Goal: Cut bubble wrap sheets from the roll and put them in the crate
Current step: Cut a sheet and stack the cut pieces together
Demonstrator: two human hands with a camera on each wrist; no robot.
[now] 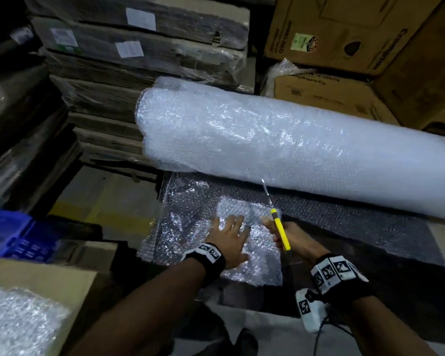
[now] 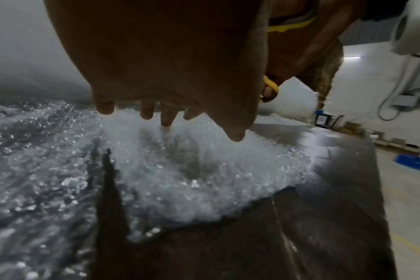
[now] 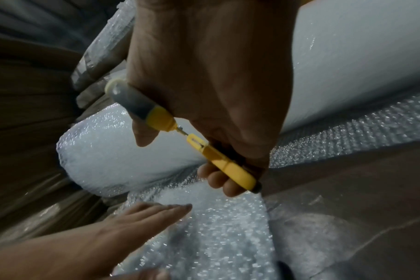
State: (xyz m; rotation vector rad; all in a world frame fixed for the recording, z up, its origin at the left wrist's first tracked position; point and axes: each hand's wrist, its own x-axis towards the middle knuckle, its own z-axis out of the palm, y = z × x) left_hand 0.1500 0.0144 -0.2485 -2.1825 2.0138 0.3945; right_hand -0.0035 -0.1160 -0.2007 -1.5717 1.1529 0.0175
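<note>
Cutting sheet off roll.
Right hand clenched round knife, blade aimed away toward roll; left hand flat, fingers straight, pressing sheet just beside grip.

Dim, grainy views; glare on bubble wrap; blurred, warped edges.

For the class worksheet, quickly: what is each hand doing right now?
Left hand: open, fingers flat on the bubble wrap sheet.
Right hand: closed around the yellow knife.

Yellow knife, blue crate
</note>
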